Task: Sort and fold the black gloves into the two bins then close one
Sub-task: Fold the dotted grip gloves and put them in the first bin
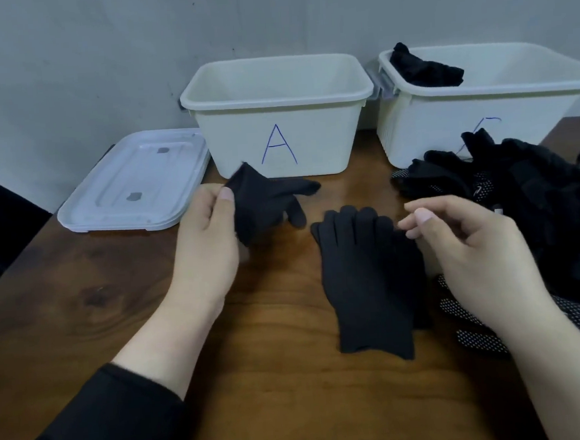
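Black knit glove (366, 279) flat on table, cuff nearest, unfolded.

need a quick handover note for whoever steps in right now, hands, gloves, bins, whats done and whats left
Left hand pinches a plain black glove by its cuff, lifted in front of bin A.
Right hand holds nothing, fingers loosely curled beside the flat glove lying on the table.
Unsorted pile of black gloves, some dotted, sits at the right, in front of the second bin.
Done: one dark bundle is in the second bin. Nothing shows inside bin A, though its floor is hidden.
Left: pair and fold the two plain gloves, bin them, sort the pile, then fit the lid, now lying left of bin A, on one bin.
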Demonstrator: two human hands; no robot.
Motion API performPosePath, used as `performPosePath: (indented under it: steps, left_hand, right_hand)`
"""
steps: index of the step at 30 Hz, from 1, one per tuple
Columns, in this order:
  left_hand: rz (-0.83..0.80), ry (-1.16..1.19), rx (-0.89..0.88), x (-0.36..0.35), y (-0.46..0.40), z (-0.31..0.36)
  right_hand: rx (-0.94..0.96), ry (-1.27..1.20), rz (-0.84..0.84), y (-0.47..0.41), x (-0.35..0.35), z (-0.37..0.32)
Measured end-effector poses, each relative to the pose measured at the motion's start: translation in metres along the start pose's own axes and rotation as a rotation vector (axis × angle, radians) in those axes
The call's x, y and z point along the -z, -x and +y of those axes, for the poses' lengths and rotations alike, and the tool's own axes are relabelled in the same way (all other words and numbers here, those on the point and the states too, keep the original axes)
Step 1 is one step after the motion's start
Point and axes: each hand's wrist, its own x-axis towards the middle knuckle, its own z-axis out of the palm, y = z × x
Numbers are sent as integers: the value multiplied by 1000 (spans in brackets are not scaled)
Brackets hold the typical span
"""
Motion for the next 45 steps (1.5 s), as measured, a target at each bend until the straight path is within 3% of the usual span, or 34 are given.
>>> performPosePath:
  steps: [2,3,6,8,14,25,27,32,35,38,40,45]
  left_hand:
    - [11,-17,0,0,-1,-3]
    - [7,-33,2,0,-2,-6]
    - [-14,-98,1,1,-3,-12]
    - [-36,-128,-18,1,-4,-15]
    - [-95,-256,-69,-3,0,-15]
    - [-143,-364,-116,6,8,-8]
    - [-129,-339,-102,10,8,-9]
    - [-104,-326,-86,18,10,-1]
    - [-47,-296,-80,26,4,11]
    - [2,-284,-101,40,-9,27]
    - [39,-294,-117,50,-17,43]
    - [105,-371,-160,73,-39,88]
  right_hand:
    - [3,50,-17,0,11,-1]
    - [14,98,-119,3,17,-3]
    - [107,478,-660,22,22,-7]
    - [212,641,-806,39,14,0]
    - [308,597,-595,46,6,5]
    - [130,622,-776,31,3,-14]
    - [10,523,-756,23,6,-23]
    - [-101,189,-446,-4,19,-53]
    - [-159,2,-398,-27,18,-75]
    - [-224,-159,-487,-49,10,-96]
    - [-186,-172,-522,-61,0,-106]
    - [125,-31,-353,-66,-35,-130]
